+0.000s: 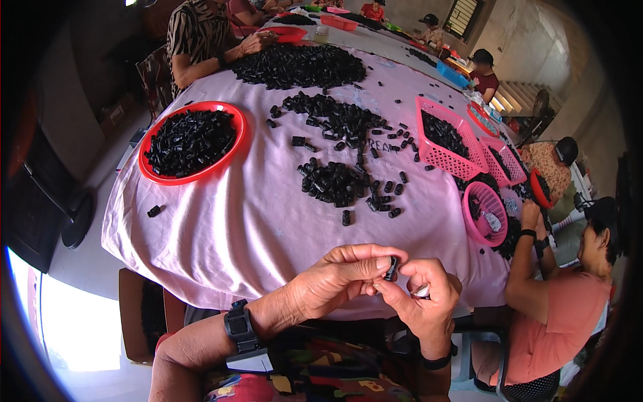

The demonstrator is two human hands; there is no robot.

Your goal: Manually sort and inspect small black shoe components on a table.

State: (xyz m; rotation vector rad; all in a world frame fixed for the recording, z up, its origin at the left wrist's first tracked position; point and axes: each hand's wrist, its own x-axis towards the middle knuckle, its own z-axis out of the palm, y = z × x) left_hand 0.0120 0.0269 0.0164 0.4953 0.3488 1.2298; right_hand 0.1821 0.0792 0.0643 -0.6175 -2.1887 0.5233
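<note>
Close to the table's near edge, my left hand [345,273] pinches a small black cylindrical piece [390,269] between thumb and fingers. My right hand [427,295] is beside it, its thumb tip close to the lower end of the piece. Curled fingers of the right hand close around something small and pale [421,291], mostly hidden. Beyond both hands lies a loose heap of similar black pieces [335,184] on the pink cloth [268,234]. One single piece [346,218] lies at the near side of that heap.
A red bowl [243,130] full of black pieces stands at left. Bigger black heaps [298,65] lie farther back. Pink baskets [429,107] and a round pink basket [467,209] stand at right, near a seated co-worker [562,301]. Other people sit around the table.
</note>
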